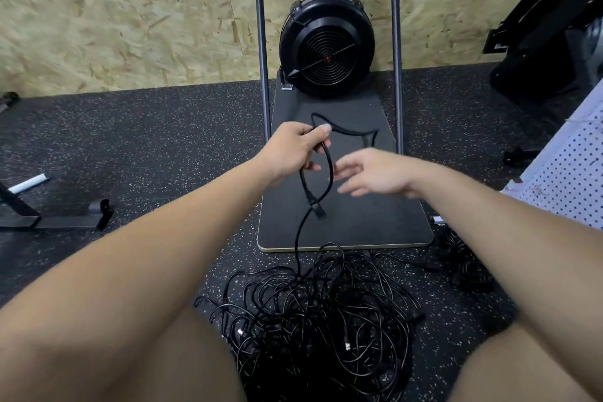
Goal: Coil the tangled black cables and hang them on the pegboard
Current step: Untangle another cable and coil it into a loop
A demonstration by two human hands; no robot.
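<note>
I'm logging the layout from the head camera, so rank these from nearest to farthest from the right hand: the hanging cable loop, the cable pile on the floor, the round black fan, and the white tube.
From the right hand:
1. Cable loop, just left, gripped by the left hand.
2. Cable pile, below on the floor.
3. Fan, ahead by the wall; close to the pile, hard to call.
4. White tube, far left.

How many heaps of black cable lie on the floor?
2. The big tangled pile lies between the person's knees; a smaller bundle lies to its right, below the pegboard. More may be hidden.

Cable loop (pixel 321 170) in left hand (pixel 293 148)
</note>
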